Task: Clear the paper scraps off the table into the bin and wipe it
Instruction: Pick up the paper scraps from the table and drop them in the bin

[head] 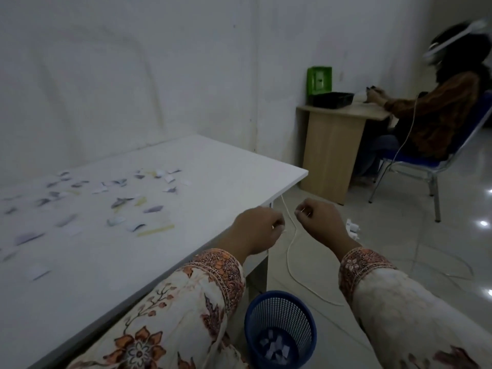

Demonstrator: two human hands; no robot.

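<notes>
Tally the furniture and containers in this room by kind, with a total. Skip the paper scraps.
White table: 1
Wooden desk: 1
Blue chair: 1
Blue mesh bin, scraps inside: 1
Black tray on the desk: 1
Green box behind the tray: 1
Total: 6

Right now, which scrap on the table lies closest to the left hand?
The long pale yellow strip, just left of the left hand. It is narrow and yellowish, while the neighbouring scraps are short white or grey pieces.
</notes>
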